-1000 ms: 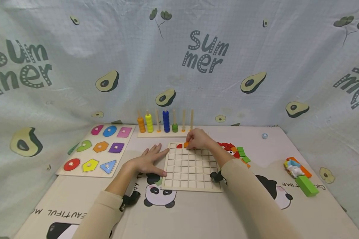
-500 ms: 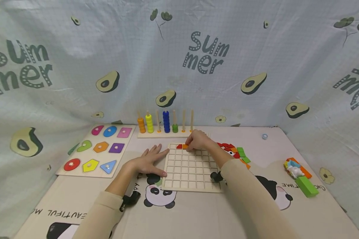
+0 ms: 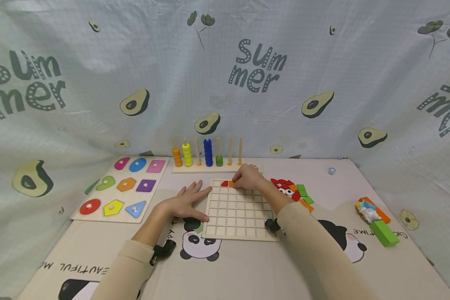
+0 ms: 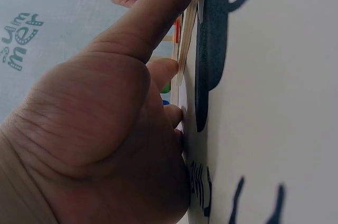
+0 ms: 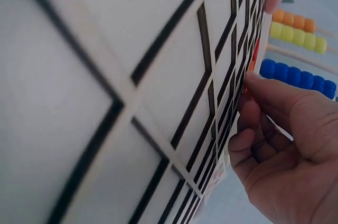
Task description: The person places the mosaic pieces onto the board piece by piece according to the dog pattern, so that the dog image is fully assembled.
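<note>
A pale wooden grid board (image 3: 240,214) lies on the table in front of me. My left hand (image 3: 187,202) is spread flat at its left side, with thumb and index fingertips against the edge. At the board's top row, my right hand (image 3: 248,177) has its thumb and curled fingers on an orange tile (image 3: 231,183), partly hidden by the fingers. The tile sits in a cell just right of a red curved-edge tile (image 3: 224,183). In the right wrist view, the right hand's (image 5: 290,139) thumb reaches the orange tile at the far edge of the grid.
Behind the board stands a peg stacker (image 3: 208,153) with coloured beads. A shape puzzle board (image 3: 114,187) lies to the left. Several red, green and orange tiles (image 3: 302,191) lie right of the grid, partly behind my right forearm. Farther right are a green block (image 3: 384,233) and small toys.
The orange tile, tilted in my right fingers a second ago, now lies level in its cell beside the red tile. My right hand stays at it; the left hand has not moved.
</note>
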Available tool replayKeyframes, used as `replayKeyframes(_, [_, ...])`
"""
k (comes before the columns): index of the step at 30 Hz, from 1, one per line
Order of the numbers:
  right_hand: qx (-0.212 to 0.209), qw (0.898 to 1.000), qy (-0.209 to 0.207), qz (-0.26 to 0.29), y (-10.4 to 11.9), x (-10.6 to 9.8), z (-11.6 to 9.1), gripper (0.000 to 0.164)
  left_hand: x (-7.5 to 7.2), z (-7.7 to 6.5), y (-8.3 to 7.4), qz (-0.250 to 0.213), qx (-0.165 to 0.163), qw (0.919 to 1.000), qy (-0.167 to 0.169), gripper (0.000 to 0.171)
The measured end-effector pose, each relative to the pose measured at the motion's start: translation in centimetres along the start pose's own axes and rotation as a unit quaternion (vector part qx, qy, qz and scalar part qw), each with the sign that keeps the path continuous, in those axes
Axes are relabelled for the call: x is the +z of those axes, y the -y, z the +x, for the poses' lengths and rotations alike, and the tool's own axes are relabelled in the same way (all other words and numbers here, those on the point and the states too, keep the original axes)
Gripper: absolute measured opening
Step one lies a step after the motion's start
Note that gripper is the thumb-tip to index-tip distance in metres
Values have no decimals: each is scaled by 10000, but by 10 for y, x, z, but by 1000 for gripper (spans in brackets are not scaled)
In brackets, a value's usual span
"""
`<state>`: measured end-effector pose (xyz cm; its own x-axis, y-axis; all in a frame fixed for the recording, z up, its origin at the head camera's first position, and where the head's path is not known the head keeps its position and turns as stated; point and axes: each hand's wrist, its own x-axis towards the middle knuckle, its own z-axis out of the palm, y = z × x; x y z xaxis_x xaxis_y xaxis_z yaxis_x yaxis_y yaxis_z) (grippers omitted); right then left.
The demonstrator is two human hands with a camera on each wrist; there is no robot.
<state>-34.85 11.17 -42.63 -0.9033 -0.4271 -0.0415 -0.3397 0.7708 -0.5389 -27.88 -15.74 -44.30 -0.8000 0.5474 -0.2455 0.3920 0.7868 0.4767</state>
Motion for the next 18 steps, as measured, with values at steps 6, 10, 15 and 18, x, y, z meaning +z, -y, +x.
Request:
replayKeyframes(6, [-174, 9989, 160, 402, -8, -6, -7, 29, 2, 2, 1, 64, -8, 10000, 32, 105])
replayKeyframes(10, [-380, 9953, -41, 886, -19, -24, -23, 36, 3, 4, 1, 98, 49, 9999, 10, 105])
replayKeyframes(15, [-553, 9893, -848, 1047, -41, -60, -58, 34, 3, 4, 1, 140, 41, 9999, -33, 105])
replayKeyframes(18, [-436, 9858, -1318, 945, -63, -77, -79, 31, 2, 3, 1, 159, 35, 9998, -69, 105])
